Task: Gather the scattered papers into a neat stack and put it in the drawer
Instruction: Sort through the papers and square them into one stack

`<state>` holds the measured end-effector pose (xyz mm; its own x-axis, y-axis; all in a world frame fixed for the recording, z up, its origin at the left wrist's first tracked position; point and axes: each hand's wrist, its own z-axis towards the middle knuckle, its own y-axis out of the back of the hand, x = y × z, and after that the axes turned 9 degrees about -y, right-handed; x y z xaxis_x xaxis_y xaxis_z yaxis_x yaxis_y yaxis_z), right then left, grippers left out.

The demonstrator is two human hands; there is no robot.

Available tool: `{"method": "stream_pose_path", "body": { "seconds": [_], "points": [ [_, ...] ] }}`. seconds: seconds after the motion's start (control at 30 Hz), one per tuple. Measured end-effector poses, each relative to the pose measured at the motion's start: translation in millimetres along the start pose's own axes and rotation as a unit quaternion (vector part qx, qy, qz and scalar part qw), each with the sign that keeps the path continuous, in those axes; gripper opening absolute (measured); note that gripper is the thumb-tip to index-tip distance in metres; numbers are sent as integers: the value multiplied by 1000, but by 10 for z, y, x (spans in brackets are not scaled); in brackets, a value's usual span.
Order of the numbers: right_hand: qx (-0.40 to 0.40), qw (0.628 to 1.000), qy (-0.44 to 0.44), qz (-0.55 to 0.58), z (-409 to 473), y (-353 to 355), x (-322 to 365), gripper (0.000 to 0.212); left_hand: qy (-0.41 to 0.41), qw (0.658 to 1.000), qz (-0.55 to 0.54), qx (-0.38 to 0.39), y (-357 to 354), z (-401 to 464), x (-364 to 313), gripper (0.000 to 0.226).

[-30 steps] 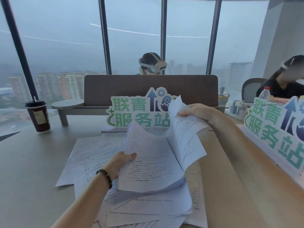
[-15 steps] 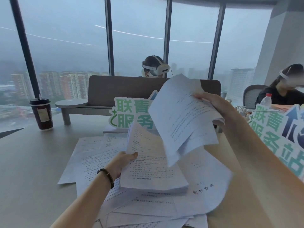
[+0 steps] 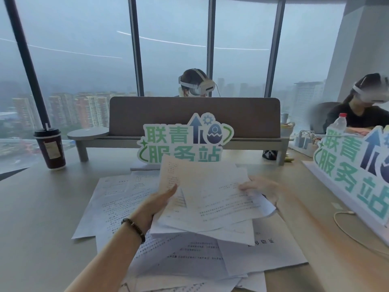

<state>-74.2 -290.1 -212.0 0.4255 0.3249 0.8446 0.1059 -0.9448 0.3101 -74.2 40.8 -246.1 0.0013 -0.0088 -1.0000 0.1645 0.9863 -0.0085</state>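
Item: a partly gathered bundle of papers (image 3: 210,199), raised above the desk (image 3: 42,207), gripped at its near-left edge by the left hand (image 3: 155,205), thumb on top, while the right hand (image 3: 263,188) lies on its right side with fingers spread flat; more loose sheets (image 3: 117,203) lie fanned on the desk beneath and to the left, and no drawer is in view. Condition: bundle askew, corners splayed. Risk, as a judgement: the one-sided grip may let the misaligned top sheets slide off or crease, and sweeping for the left-hand sheets could knock the lidded cup (image 3: 50,148).
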Motion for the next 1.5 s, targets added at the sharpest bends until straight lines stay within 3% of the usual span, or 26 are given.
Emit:
{"method": "stream_pose_path", "body": {
  "seconds": [0.07, 0.13, 0.2, 0.3, 0.4, 0.5, 0.6, 0.77, 0.93, 1.03, 1.13, 1.37, 1.5],
  "points": [
    [0, 997, -12, 80, -7, -122, -77, 55, 16, 999, -24, 24, 4, -42, 47, 30],
    [-46, 995, 13, 82, -2, -244, -130, 38, 33, 997, -52, 37, -20, -93, 52, 30],
    [-94, 989, 39, 111, 64, -323, -194, 37, 28, 997, -57, 36, -33, -97, 55, 25],
    [-139, 972, 52, 180, 51, -384, -261, 55, 29, 998, -62, 18, -60, -90, 47, 22],
    [-122, 973, 46, 192, -4, -398, -280, 16, 21, 998, -54, 0, -80, -97, 35, 22],
    [-90, 976, 20, 200, -21, -402, -288, 24, 11, 998, -60, -33, -92, -80, 49, 21],
    [-98, 982, 32, 160, -43, -476, -279, 7, -1, 996, -68, -63, -128, -96, 42, 20],
    [-98, 990, 60, 85, 2, -623, -255, 22, -14, 994, -73, -76, -133, -124, 6, 37],
    [-46, 988, 87, 121, -20, -654, -260, 24, -41, 998, -31, -23, -167, -139, -10, 53],
    [-52, 983, 119, 129, -57, -638, -266, 31, -41, 994, -100, 20, -172, -133, -16, 62],
    [-57, 978, 140, 140, -128, -632, -246, 32, -35, 988, -147, 42, -172, -156, -34, 46],
    [-97, 967, 212, 98, -222, -610, -129, 44, -89, 995, -23, -47, -178, -104, -55, 17],
    [-133, 942, 286, 110, -329, -665, -57, 38, -150, 986, -38, -63, -213, -113, -109, 23]
  ]
}}
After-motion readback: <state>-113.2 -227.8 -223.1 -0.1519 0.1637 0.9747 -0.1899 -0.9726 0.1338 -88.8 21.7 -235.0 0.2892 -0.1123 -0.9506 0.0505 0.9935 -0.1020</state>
